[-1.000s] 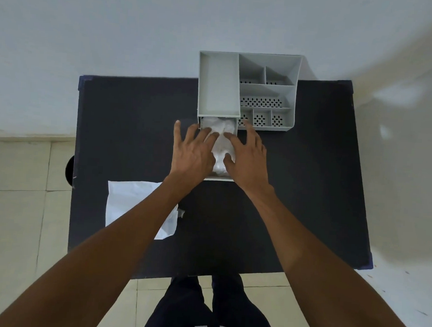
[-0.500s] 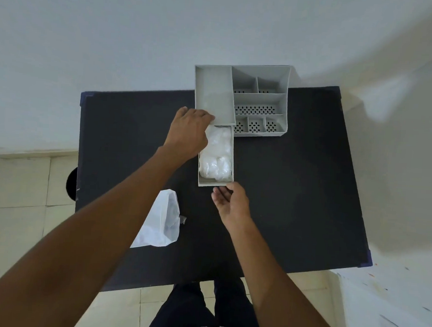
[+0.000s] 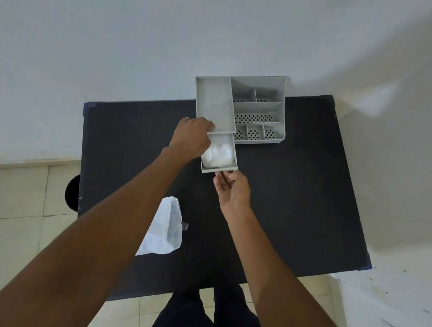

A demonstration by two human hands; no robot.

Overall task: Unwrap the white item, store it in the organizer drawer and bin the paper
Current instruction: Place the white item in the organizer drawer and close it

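Observation:
A grey organizer [image 3: 214, 105] stands at the far edge of the black table [image 3: 296, 193]. Its drawer [image 3: 219, 169] sticks out toward me, partly open, and the white item [image 3: 219, 154] lies inside it, unwrapped. My left hand [image 3: 191, 139] grips the organizer's front left corner, just above the drawer. My right hand [image 3: 232, 192] is palm up with its fingertips against the drawer's front wall, holding nothing. The white wrapping paper [image 3: 164, 231] lies flat on the table near my left forearm, which hides part of it.
The organizer's right half has several small open compartments [image 3: 254, 119] with perforated floors. A dark round object [image 3: 72, 192] shows on the floor beside the table's left edge. White walls stand behind and to the right. My legs are below the near table edge.
Both hands left the white item in the drawer. My left hand moved to the organizer's corner, my right to the drawer front. The drawer now sticks out less than half a second ago.

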